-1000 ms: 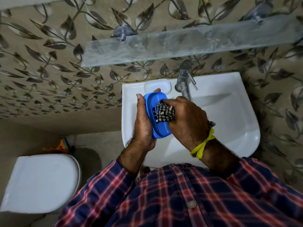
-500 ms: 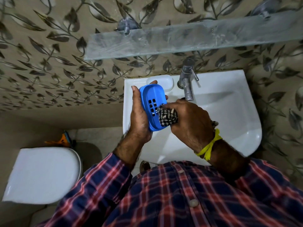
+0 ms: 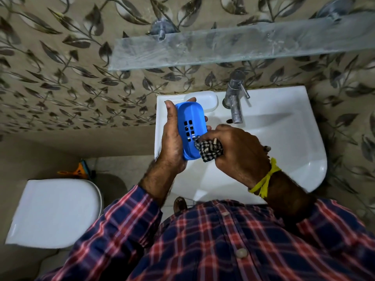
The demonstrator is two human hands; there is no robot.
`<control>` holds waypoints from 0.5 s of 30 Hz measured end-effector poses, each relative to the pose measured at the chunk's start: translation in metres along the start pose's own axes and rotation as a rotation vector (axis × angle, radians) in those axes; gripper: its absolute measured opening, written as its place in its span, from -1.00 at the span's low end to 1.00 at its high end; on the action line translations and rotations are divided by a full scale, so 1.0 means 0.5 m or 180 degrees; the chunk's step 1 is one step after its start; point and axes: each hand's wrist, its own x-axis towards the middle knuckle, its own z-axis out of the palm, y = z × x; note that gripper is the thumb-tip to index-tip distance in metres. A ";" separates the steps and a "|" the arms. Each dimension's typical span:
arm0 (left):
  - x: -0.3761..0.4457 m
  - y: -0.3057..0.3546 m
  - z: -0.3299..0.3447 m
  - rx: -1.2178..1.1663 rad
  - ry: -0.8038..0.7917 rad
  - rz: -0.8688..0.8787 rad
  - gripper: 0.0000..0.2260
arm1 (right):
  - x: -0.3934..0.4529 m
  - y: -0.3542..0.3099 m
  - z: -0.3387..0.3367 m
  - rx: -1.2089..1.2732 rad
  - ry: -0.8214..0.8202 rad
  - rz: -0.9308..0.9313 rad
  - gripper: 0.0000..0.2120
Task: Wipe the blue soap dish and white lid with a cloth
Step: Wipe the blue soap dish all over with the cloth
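- The blue soap dish is an oval plastic tray with a block of small rectangular drain holes in its floor. It is held up on edge above the basin, its hollow side turned toward the cloth.
- The white lid is a rounded-rectangular piece lying flat on the basin's back ledge, just behind the dish's upper end.
- The cloth is a bunched black-and-white checked rag, pressed against the dish's lower end.

The soap dish sits in the left hand above the sink, the cloth against its near end. The lid lies on the sink's back ledge, left of the tap. The toilet stands to the sink's left.
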 end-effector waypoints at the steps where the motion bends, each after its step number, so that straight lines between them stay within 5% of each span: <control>1: -0.001 0.001 0.000 0.0025 -0.0028 -0.0041 -0.33 | -0.001 0.001 -0.002 -0.0096 0.0043 0.0038 -0.57; 4: -0.002 0.001 0.001 0.0175 -0.0051 -0.0041 -0.36 | -0.003 -0.004 0.002 -0.0552 0.0142 -0.0013 -0.53; 11: 0.008 0.000 -0.002 0.0451 -0.0058 0.0027 -0.36 | -0.010 -0.017 -0.013 -0.0821 -0.0573 0.0125 -0.58; 15: 0.008 -0.002 0.013 0.0542 -0.0197 -0.0054 -0.41 | -0.001 -0.007 -0.031 -0.0176 -0.1033 0.0389 -0.61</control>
